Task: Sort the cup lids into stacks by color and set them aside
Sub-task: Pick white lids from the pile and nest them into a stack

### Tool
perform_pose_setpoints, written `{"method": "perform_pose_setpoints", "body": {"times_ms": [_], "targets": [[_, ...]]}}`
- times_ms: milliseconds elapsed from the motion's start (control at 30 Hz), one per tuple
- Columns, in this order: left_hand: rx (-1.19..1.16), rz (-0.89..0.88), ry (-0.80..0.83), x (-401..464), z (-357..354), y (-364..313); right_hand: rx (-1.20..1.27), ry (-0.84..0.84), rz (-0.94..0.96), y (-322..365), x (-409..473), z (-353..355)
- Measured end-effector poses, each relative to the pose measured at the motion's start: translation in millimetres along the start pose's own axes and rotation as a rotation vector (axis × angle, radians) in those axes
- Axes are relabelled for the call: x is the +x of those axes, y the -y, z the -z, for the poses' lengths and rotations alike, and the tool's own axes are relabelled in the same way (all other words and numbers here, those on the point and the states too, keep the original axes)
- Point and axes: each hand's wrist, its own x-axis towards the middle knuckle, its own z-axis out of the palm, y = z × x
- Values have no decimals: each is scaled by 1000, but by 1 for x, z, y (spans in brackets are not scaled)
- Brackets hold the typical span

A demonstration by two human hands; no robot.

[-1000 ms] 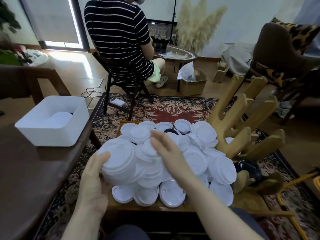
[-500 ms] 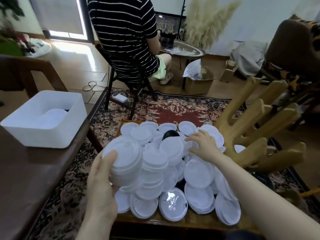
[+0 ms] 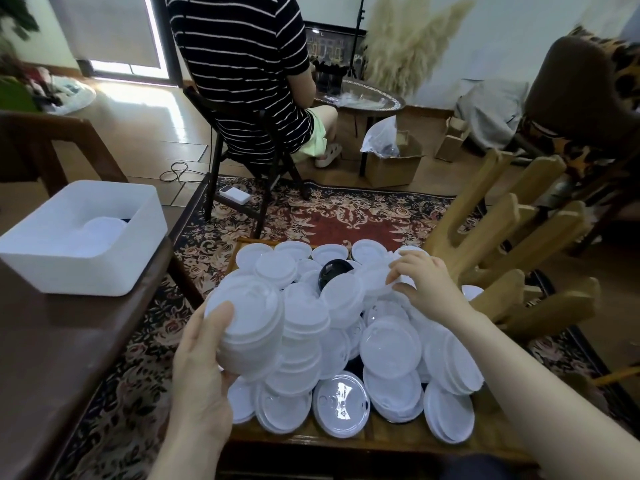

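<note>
Daylight enters through the window (image 3: pixel 114 32) at upper left and throws a bright, washed-out patch on the wooden floor (image 3: pixel 145 109) just below it. The rest of the room is moderately lit and even. The dark desk (image 3: pixel 52 358) left of the white bin (image 3: pixel 83 237) stays dim, with a soft shadow under the bin. A clear lid (image 3: pixel 341 403) at the near edge of the pile shows sharp glare. Wide-angle bending curves the frame edges, and the upper right corner is smeared.

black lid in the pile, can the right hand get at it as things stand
Probably yes: the black lid lies partly exposed atop the white lids, just left of the right hand, though that hand's fingers already pinch a white lid.
</note>
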Motion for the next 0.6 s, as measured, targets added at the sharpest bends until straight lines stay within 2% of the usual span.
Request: {"method": "perform_pose_setpoints", "body": {"times_ms": [100,300,400,600], "targets": [[-5,-4,-2,1,1,-1,22,-60,-3,-6,-8,-3],[-56,-38,-64,2,13,-17,111,49,36,-4,-12,-10],[-68,-49,-112,1,27,-22,133,-19,12,8,-13,-8],[-53,-98,-128,-6,48,-35,564,-111,22,97,-23,-2]]}}
